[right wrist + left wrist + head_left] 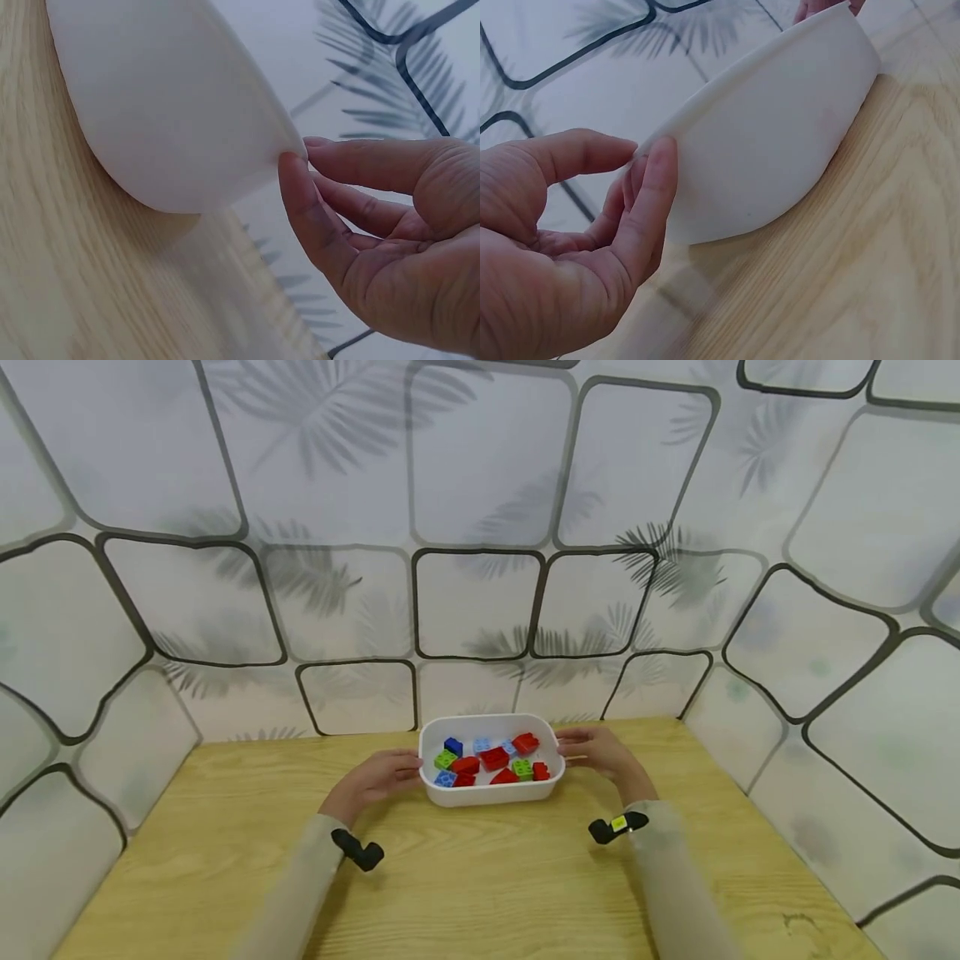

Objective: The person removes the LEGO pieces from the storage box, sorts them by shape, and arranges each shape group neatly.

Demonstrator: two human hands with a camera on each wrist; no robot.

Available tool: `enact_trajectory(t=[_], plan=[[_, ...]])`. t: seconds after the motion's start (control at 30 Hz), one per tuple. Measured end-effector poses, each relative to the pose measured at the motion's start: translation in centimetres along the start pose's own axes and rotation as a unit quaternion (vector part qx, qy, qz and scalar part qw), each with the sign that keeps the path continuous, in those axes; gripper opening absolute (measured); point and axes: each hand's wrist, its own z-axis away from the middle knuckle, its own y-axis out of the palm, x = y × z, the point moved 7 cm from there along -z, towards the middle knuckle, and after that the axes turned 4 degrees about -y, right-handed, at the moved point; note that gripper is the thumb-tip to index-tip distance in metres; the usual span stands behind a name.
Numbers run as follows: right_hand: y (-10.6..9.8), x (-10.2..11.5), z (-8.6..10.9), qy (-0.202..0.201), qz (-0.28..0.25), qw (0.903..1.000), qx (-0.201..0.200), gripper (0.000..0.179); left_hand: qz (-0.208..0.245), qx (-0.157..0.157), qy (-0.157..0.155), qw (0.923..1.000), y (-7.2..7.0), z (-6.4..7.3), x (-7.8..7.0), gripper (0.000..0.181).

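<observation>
A white plastic tub [491, 795] with rounded ends sits near the back of the table. Inside it lie several toy building bricks: red bricks [495, 758], green bricks [522, 768], light blue bricks [446, 778] and a dark blue brick [453, 746]. My left hand [384, 774] pinches the rim at the left end, thumb and fingertip meeting at the edge in the left wrist view. At the opposite end, my right hand [600, 752] pinches the rim the same way. From both wrist views, the bricks are hidden behind the tub's wall [765, 135].
The wooden table [480, 877] stretches toward me in front of the tub. A patterned cloth wall [480, 602] rises close behind the tub and continues along both sides. Dark straps [358, 850] sit at my wrists over light sleeves.
</observation>
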Motion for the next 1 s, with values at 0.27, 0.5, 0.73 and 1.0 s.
enact_trajectory(t=[0.27,0.5,0.73,1.0], plan=[[2.5,0.3,-0.5,-0.005,-0.025,0.9996,0.010,0.051,-0.028,0.030,0.008,0.9991,-2.4,1.0,-0.3,0.040],[4.0,0.1,-1.0,0.007,-0.032,0.9993,0.018,0.050,-0.042,0.047,-0.006,0.9980,-3.6,2.0,-0.2,0.040],[4.2,0.3,-1.0,-0.002,-0.035,0.9993,0.016,0.050,-0.037,0.046,-0.012,0.9982,-3.9,2.2,-0.5,0.042],[5.2,0.6,-1.2,-0.004,-0.038,0.9992,0.007,0.048,-0.065,0.030,-0.011,0.9974,-4.8,2.8,-0.7,0.036]])
